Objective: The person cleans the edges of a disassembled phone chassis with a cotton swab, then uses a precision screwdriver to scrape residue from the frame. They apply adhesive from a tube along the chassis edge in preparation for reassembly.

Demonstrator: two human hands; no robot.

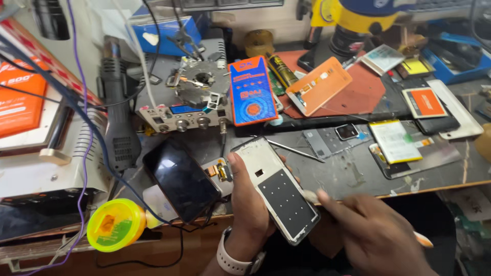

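At lower centre, the left hand (250, 204) grips a phone frame (279, 189). The right hand (376, 232) pinches what seems a small brush (310, 194) against the frame.

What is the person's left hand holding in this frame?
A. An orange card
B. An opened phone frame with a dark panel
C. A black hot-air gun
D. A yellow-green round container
B: the left hand grips the opened phone frame from beneath, thumb at its upper edge, while the right hand brings a small brush to its side.
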